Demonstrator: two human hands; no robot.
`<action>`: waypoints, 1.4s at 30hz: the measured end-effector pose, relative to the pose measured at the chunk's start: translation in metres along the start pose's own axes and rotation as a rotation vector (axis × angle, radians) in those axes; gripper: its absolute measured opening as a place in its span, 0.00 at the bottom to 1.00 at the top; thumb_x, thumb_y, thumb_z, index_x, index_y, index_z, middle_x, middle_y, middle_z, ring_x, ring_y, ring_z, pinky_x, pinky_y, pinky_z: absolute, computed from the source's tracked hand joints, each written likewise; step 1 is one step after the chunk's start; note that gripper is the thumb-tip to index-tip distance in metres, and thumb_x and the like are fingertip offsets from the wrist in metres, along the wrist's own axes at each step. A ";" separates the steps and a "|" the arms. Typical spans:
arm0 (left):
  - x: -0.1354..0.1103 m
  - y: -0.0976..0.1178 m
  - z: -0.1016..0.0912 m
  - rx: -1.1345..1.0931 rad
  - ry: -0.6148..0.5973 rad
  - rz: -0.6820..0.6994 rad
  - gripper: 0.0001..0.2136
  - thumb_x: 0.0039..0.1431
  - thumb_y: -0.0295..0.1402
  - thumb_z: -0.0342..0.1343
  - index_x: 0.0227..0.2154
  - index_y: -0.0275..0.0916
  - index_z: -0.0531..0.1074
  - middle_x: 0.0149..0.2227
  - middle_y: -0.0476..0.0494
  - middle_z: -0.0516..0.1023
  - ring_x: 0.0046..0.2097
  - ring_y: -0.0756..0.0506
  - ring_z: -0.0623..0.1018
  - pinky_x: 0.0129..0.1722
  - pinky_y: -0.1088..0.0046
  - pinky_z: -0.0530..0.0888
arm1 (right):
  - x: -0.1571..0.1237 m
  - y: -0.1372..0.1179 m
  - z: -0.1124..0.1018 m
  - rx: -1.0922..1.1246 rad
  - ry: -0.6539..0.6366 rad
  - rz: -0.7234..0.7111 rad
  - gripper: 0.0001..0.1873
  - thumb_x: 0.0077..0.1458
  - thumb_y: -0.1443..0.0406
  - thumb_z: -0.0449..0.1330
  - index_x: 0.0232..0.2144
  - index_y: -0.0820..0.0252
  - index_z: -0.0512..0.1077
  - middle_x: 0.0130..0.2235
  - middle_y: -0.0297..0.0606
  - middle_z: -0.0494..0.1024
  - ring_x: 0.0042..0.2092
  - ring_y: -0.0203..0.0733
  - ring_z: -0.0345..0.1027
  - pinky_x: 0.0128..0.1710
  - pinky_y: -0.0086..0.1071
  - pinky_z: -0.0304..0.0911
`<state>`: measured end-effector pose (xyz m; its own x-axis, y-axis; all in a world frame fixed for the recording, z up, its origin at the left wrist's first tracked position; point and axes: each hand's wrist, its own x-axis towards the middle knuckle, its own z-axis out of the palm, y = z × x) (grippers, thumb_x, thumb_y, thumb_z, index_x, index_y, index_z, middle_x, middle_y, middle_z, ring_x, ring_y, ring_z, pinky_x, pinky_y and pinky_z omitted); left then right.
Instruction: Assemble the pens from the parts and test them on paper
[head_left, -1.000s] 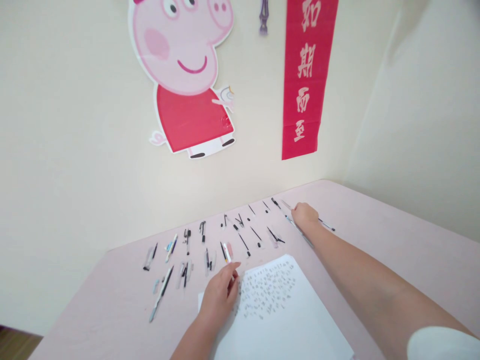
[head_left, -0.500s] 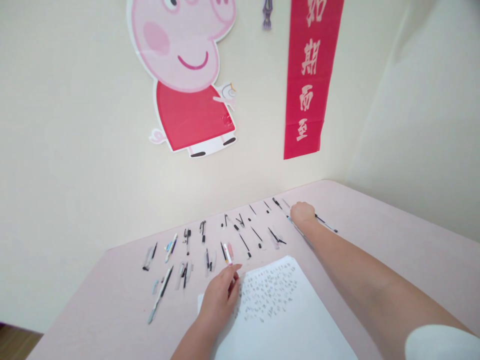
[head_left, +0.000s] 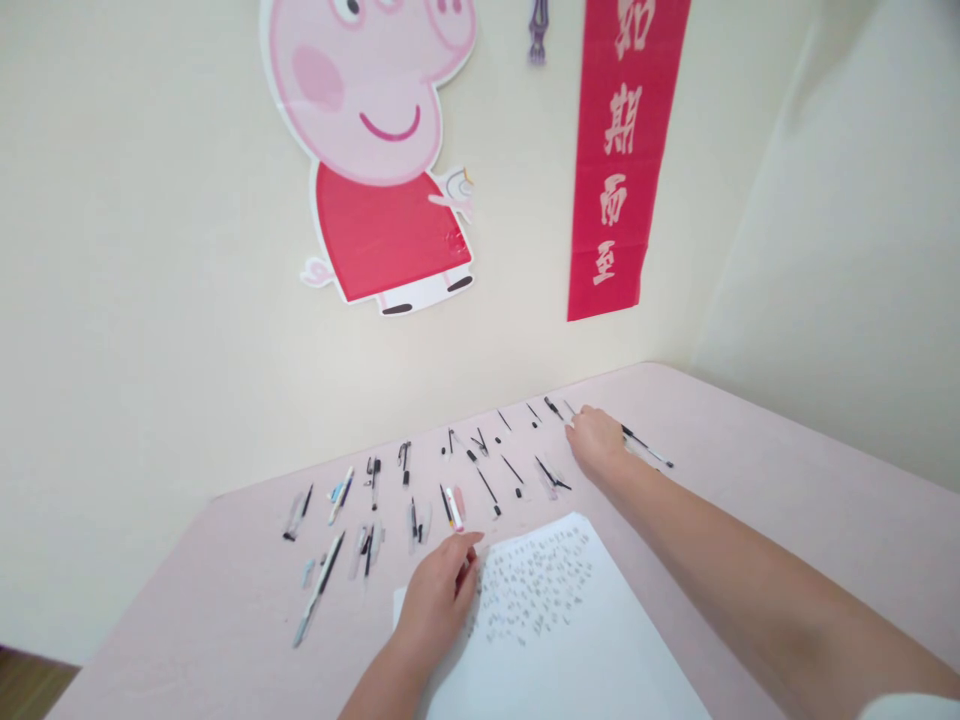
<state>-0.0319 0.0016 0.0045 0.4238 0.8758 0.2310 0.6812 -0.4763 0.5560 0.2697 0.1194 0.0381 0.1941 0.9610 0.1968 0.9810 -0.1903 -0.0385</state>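
Note:
My left hand rests on the top left of a white sheet of paper, its fingers loosely extended and holding nothing. Dark handwritten marks cover the paper's upper part. Just beyond its fingertips lie a white-and-pink pen and other pen parts. My right hand reaches to the far right of the pens, low over the table, with its fingers curled down. Its fingertips are mostly hidden, so what they grip cannot be made out. By it lie a thin pale rod and a long dark pen.
Several pens, refills and caps lie in rough rows on the pink table, among them a black pen and a pale-ended pen. Behind rises a wall with a pig cutout and a red banner.
My right hand has shifted slightly left and nearer to me. It now covers the pen that lay beside it. My left hand has stayed on the paper.

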 end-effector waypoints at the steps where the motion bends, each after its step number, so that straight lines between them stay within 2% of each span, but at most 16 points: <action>1: 0.000 0.000 0.000 0.002 -0.003 -0.001 0.12 0.58 0.30 0.44 0.43 0.42 0.68 0.34 0.44 0.75 0.34 0.46 0.74 0.37 0.68 0.70 | -0.007 -0.004 -0.001 0.046 0.028 -0.027 0.17 0.58 0.62 0.49 0.36 0.65 0.75 0.42 0.50 0.73 0.44 0.48 0.66 0.40 0.34 0.57; 3: 0.001 0.001 -0.001 0.004 -0.009 -0.002 0.11 0.58 0.31 0.44 0.41 0.41 0.69 0.33 0.44 0.75 0.35 0.45 0.74 0.37 0.68 0.70 | -0.021 -0.011 0.000 0.151 0.055 -0.081 0.15 0.57 0.62 0.49 0.35 0.62 0.75 0.41 0.46 0.73 0.43 0.44 0.66 0.39 0.31 0.56; 9: 0.002 0.003 -0.003 -0.019 -0.019 0.019 0.10 0.59 0.31 0.44 0.36 0.41 0.71 0.35 0.43 0.75 0.37 0.46 0.74 0.38 0.69 0.69 | -0.057 -0.023 0.008 0.371 0.049 -0.086 0.10 0.54 0.65 0.52 0.36 0.59 0.72 0.40 0.39 0.73 0.38 0.38 0.67 0.36 0.28 0.54; 17: 0.002 0.007 -0.005 -0.029 -0.028 0.009 0.10 0.59 0.31 0.45 0.33 0.40 0.72 0.33 0.43 0.74 0.36 0.46 0.74 0.36 0.71 0.69 | -0.068 -0.022 0.013 0.467 0.015 -0.195 0.08 0.53 0.69 0.50 0.31 0.61 0.69 0.35 0.37 0.72 0.37 0.37 0.65 0.36 0.27 0.53; 24: 0.004 0.007 -0.004 -0.037 -0.042 -0.003 0.11 0.59 0.31 0.44 0.32 0.39 0.72 0.33 0.43 0.74 0.36 0.46 0.73 0.37 0.71 0.68 | -0.072 -0.029 0.012 0.382 0.038 -0.232 0.07 0.53 0.69 0.50 0.29 0.61 0.68 0.33 0.37 0.72 0.33 0.36 0.65 0.32 0.28 0.51; 32: 0.003 0.009 -0.006 -0.041 -0.056 -0.012 0.10 0.59 0.31 0.44 0.32 0.39 0.72 0.34 0.42 0.73 0.36 0.46 0.73 0.37 0.70 0.67 | -0.078 -0.038 0.008 0.150 -0.020 -0.253 0.11 0.54 0.61 0.52 0.28 0.62 0.69 0.32 0.41 0.73 0.31 0.40 0.67 0.27 0.30 0.49; 42: 0.004 0.010 -0.007 -0.028 -0.070 -0.021 0.10 0.59 0.31 0.44 0.32 0.39 0.72 0.34 0.42 0.73 0.36 0.46 0.73 0.38 0.71 0.67 | -0.078 -0.040 0.007 0.083 -0.052 -0.265 0.15 0.56 0.59 0.50 0.30 0.63 0.71 0.33 0.43 0.74 0.34 0.43 0.69 0.29 0.31 0.52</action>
<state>-0.0276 0.0006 0.0163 0.4510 0.8775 0.1633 0.6740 -0.4547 0.5822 0.2157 0.0532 0.0179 -0.0719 0.9844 0.1607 0.9938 0.0844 -0.0728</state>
